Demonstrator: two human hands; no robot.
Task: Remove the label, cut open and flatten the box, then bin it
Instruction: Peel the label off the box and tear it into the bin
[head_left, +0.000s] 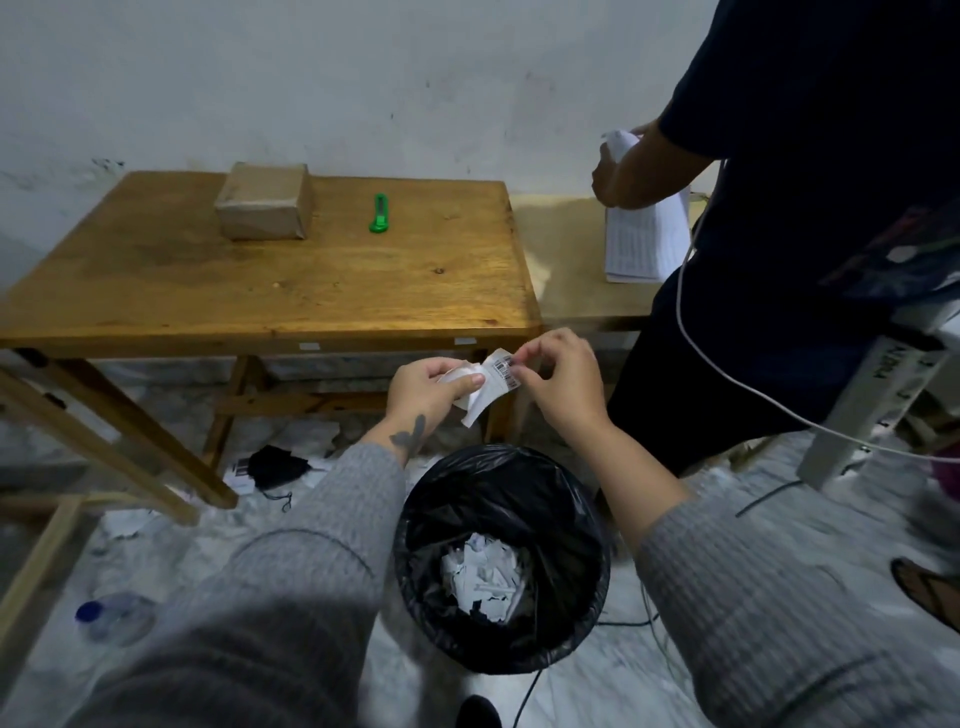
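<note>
Grey ribbed sleeves (291, 571) reach over a black-lined round bin (582, 613) of white scraps. Left hand (426, 387) and right hand (558, 384) both pinch a white barcode label (493, 382). On the wooden table's (260, 291) far edge sit a brown taped cardboard box (265, 208) and green plastic cutter (380, 213).

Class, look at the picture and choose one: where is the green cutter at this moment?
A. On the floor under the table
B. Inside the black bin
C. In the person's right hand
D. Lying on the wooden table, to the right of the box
D: the green cutter lies on the wooden table, to the right of the box, while both hands hold the label over the bin.
</note>
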